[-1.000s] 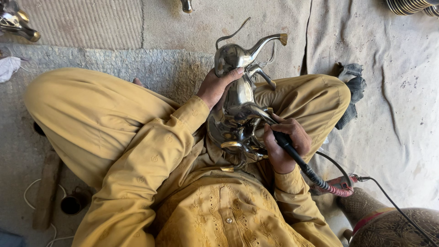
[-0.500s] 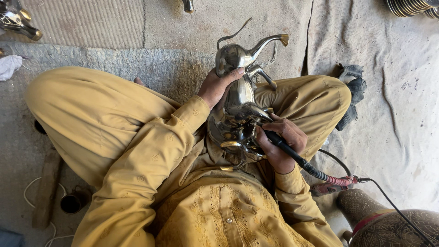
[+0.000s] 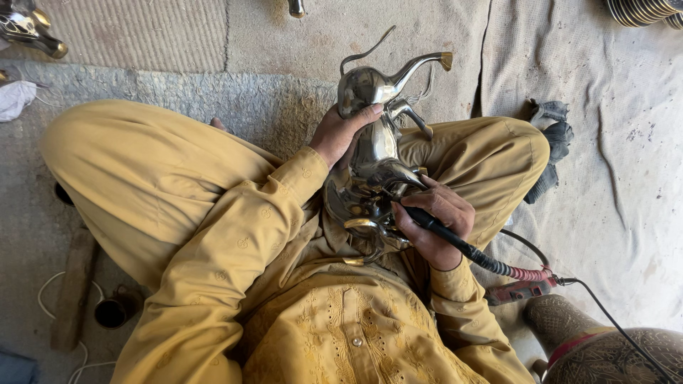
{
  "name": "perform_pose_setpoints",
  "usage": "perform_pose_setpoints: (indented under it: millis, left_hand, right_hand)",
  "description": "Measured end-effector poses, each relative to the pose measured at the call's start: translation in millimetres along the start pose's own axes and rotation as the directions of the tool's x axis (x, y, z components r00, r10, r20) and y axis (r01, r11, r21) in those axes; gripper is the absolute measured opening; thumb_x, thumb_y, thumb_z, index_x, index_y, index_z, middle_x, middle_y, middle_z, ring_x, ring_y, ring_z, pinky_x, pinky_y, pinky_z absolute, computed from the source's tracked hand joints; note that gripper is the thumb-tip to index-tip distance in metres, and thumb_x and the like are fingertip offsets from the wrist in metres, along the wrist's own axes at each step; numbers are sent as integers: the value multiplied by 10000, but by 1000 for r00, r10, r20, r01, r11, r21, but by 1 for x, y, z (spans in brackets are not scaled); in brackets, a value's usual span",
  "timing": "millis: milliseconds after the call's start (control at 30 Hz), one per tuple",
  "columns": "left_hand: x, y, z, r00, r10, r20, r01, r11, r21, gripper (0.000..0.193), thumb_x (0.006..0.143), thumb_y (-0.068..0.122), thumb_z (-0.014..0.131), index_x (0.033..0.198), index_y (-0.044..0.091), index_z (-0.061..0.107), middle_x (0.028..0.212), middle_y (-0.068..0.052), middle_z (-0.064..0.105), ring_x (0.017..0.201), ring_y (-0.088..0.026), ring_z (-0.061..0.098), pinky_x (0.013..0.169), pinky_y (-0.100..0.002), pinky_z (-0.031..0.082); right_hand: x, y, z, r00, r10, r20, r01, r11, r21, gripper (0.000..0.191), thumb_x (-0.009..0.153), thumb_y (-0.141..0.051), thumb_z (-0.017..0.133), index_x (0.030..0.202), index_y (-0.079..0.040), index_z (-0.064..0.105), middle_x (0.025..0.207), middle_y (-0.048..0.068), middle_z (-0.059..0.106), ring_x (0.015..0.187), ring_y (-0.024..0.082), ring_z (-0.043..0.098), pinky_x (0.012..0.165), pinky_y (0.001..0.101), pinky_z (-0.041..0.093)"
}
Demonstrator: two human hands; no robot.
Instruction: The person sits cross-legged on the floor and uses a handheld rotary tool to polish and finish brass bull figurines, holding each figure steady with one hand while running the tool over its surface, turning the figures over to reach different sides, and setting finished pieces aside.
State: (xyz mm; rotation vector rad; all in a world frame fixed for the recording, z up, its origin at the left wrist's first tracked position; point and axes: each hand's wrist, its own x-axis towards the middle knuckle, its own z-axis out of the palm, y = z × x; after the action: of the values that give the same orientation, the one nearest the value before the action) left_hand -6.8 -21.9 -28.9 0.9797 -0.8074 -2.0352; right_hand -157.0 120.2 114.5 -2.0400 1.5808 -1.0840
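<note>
I sit cross-legged in yellow clothes with a shiny metal animal figure resting in my lap, its curved neck and tail pointing away from me. My left hand grips the figure's upper body near the far end. My right hand holds a black corded engraving tool like a pen, its tip pressed against the figure's lower part near my body.
The tool's cable runs off to the lower right past a red fitting. An engraved dark metal vessel sits at bottom right. A grey cloth lies by my right knee. A wooden stick and small cup lie left.
My right hand has shifted slightly, tilting the tool along the figure's lower part. The left hand keeps its hold on the figure.
</note>
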Motion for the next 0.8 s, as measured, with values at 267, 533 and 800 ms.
perform_pose_setpoints:
  millis: [267,533,800]
  left_hand:
    - [1,1,1,999,-22,-24,23,999,37,449,865,407,781,1145,61,719,1007,-43,749,887,-132,704,808,-299,578]
    - [3,-1,1,999,-19,-32,21,998,59,455,855,411,787,1139,62,721,1018,-39,754,904,-130,706,831,-300,576]
    - [0,0,2,1000,-9,4,8,1000,11,441,849,424,788,1106,71,732,988,-50,753,866,-138,698,797,-306,568]
  right_hand:
    - [5,-2,-4,997,-28,66,26,999,34,133,785,-47,834,839,-57,713,775,61,711,791,232,740,1077,470,558]
    - [8,-5,-8,990,-16,144,9,999,46,129,782,-55,823,832,-70,706,758,48,709,796,216,740,1103,485,525]
    - [0,4,-14,983,-33,182,23,998,60,129,772,-53,823,799,-84,701,764,58,732,783,206,760,1138,511,520]
